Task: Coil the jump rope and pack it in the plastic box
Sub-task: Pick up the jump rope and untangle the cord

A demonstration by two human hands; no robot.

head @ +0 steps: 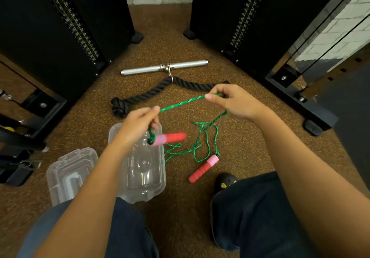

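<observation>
While you sit on the speckled brown rubber floor (180, 207), both of your hands are raised above it and pinched on the green braided jump rope (183, 102). Your left hand (138, 125) grips the rope between thumb and fingers near one end; the red and pink foam handle (170, 138) of that end hangs just below the hand, over the far end of the clear plastic box (144, 169). Your right hand (230, 101) is closed on the rope further along, and a taut span of rope runs between the two hands, which are held well apart.

From your right hand the rope drops to the floor, where the slack lies in loose, uncoiled loops (200, 143) just right of the box. The second red and pink foam handle (203, 168) lies on the floor at the near end of those loops.

The box sits open on the floor in front of your left knee. Its clear plastic lid (70, 172) lies separately to the left of it.

Beyond your hands, a thick black twisted rope attachment (152, 92) lies on the floor, clipped to a short silver metal bar (164, 67). Black weight-stack towers (66, 27) stand on either side.
</observation>
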